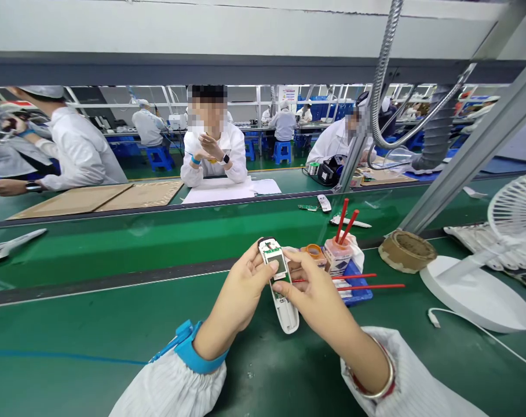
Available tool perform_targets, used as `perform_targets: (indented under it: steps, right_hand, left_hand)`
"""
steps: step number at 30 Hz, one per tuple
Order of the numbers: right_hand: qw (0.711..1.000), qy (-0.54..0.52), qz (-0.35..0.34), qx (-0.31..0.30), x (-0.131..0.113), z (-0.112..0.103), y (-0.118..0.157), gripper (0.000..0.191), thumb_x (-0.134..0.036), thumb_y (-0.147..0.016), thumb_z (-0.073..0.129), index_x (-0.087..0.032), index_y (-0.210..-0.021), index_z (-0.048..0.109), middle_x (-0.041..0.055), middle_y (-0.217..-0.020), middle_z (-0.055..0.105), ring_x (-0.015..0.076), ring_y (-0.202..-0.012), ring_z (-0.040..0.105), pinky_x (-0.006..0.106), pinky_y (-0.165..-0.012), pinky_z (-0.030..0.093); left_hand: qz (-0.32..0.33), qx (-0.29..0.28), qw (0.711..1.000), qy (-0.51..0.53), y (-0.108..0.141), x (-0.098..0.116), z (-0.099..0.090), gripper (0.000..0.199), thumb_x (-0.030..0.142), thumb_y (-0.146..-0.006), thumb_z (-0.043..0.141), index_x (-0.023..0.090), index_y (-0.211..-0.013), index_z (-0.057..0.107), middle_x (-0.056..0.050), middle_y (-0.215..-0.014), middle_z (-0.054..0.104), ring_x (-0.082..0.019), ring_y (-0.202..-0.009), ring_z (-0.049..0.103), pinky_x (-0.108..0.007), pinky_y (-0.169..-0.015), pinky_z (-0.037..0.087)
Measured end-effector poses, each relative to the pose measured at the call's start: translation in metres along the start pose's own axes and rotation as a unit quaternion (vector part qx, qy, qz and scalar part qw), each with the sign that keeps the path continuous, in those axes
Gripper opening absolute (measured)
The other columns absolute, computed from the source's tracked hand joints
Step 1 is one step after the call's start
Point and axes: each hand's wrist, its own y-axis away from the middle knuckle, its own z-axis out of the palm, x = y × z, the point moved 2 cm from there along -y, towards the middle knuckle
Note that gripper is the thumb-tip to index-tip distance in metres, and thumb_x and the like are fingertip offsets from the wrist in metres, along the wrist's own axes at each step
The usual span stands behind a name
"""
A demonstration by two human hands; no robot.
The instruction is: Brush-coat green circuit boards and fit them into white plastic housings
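Observation:
Between my two hands is an opened white handheld device (287,315), with a green circuit board and a small grey display showing inside it. My left hand (241,289) grips its left side near the top, thumb lying on the display. From the right, my right hand (317,286) holds the other edge, its thumb at the board just below the display. The device tilts slightly, its rounded lower end toward me. Fingers behind it are partly hidden.
Beyond my right hand are a pink-labelled bottle (338,255) with red sticks and a blue tray (358,284). Further right stand a tape roll (406,250) and a white fan (475,289). A green conveyor belt (115,249) carries white device parts (17,244). Co-workers sit opposite.

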Motion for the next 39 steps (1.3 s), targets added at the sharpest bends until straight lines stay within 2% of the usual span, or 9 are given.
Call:
perform_targets:
  steps: [2,5,9,15,19,22,24,28,39]
  right_hand:
    - [0.995,-0.053,0.03,-0.073,0.004,0.0,0.0,0.058,-0.017,-0.079,0.059,-0.03,-0.132,0.039,0.0035,-0.1,0.06,0.0153,-0.085,0.061,0.029,-0.069,0.052]
    - [0.978,-0.135,0.077,-0.137,0.012,0.004,0.0,0.066,-0.019,-0.083,0.055,-0.033,-0.14,0.025,-0.0018,-0.081,0.057,0.0102,-0.062,0.057,0.022,-0.054,0.047]
    - [0.962,-0.228,0.112,-0.105,0.023,0.015,-0.003,0.07,-0.019,-0.078,0.062,-0.029,-0.139,0.028,-0.0071,-0.065,0.05,0.0081,-0.053,0.051,0.019,-0.049,0.04]
    - [0.953,-0.261,0.121,-0.089,0.027,0.02,-0.004,0.066,-0.021,-0.076,0.066,-0.028,-0.134,0.035,-0.0059,-0.068,0.053,0.0097,-0.061,0.057,0.021,-0.055,0.045]
    - [0.939,-0.304,0.118,-0.113,0.023,0.024,-0.003,0.062,-0.031,-0.081,0.062,-0.033,-0.134,0.029,0.0005,-0.091,0.058,0.0154,-0.079,0.063,0.029,-0.066,0.054]
    - [0.938,-0.3,0.126,-0.116,0.023,0.031,-0.002,0.059,-0.039,-0.084,0.058,-0.035,-0.133,0.026,0.0002,-0.084,0.058,0.0158,-0.065,0.064,0.029,-0.054,0.054]
    - [0.943,-0.295,0.11,-0.104,0.023,0.034,-0.001,0.055,-0.041,-0.085,0.055,-0.034,-0.132,0.027,-0.0015,-0.076,0.057,0.0125,-0.053,0.06,0.025,-0.047,0.051]
    - [0.95,-0.293,0.093,-0.061,0.021,0.039,0.004,0.049,-0.04,-0.087,0.054,-0.033,-0.129,0.03,-0.0027,-0.07,0.057,0.0097,-0.045,0.055,0.02,-0.04,0.045]
    - [0.95,-0.29,0.107,-0.04,0.011,0.039,0.011,0.048,-0.043,-0.086,0.053,-0.029,-0.126,0.03,-0.004,-0.063,0.057,0.0097,-0.038,0.054,0.018,-0.034,0.042]
  left_hand:
    - [0.007,0.014,1.0,-0.001,-0.002,0.002,-0.003,0.031,0.019,-0.083,0.056,0.015,-0.113,0.052,-0.008,-0.109,0.063,-0.019,-0.106,0.055,-0.03,-0.091,0.041]
    - [0.008,0.049,0.999,0.003,-0.004,0.002,-0.007,0.042,0.021,-0.082,0.059,0.015,-0.121,0.048,-0.008,-0.11,0.063,-0.019,-0.106,0.055,-0.03,-0.091,0.041]
    - [0.0,0.077,0.997,0.02,-0.005,-0.005,-0.008,0.055,0.023,-0.078,0.064,0.019,-0.128,0.041,-0.006,-0.105,0.065,-0.019,-0.1,0.059,-0.029,-0.084,0.045]
    - [0.019,0.053,0.998,0.014,-0.005,-0.008,-0.006,0.048,0.023,-0.078,0.065,0.017,-0.121,0.044,-0.004,-0.092,0.066,-0.014,-0.085,0.062,-0.023,-0.074,0.049]
    - [0.0,0.065,0.998,-0.004,-0.004,-0.008,-0.007,0.052,0.027,-0.077,0.065,0.02,-0.123,0.041,-0.001,-0.082,0.063,-0.009,-0.057,0.057,-0.017,-0.044,0.045]
    - [-0.003,0.059,0.998,-0.025,-0.002,-0.008,-0.007,0.056,0.032,-0.078,0.063,0.022,-0.127,0.037,-0.002,-0.084,0.061,-0.008,-0.045,0.051,-0.015,-0.028,0.034]
    - [0.005,0.058,0.997,-0.041,-0.001,-0.008,-0.006,0.057,0.032,-0.079,0.062,0.022,-0.128,0.035,-0.003,-0.088,0.062,-0.007,-0.044,0.052,-0.016,-0.029,0.036]
    - [0.019,0.068,0.996,-0.062,0.002,-0.006,-0.005,0.053,0.031,-0.078,0.064,0.019,-0.123,0.039,-0.002,-0.085,0.061,-0.007,-0.048,0.054,-0.016,-0.034,0.042]
    - [0.014,0.093,0.993,-0.07,0.005,-0.007,-0.003,0.048,0.035,-0.078,0.064,0.018,-0.117,0.042,0.004,-0.067,0.055,-0.004,-0.04,0.046,-0.013,-0.029,0.036]
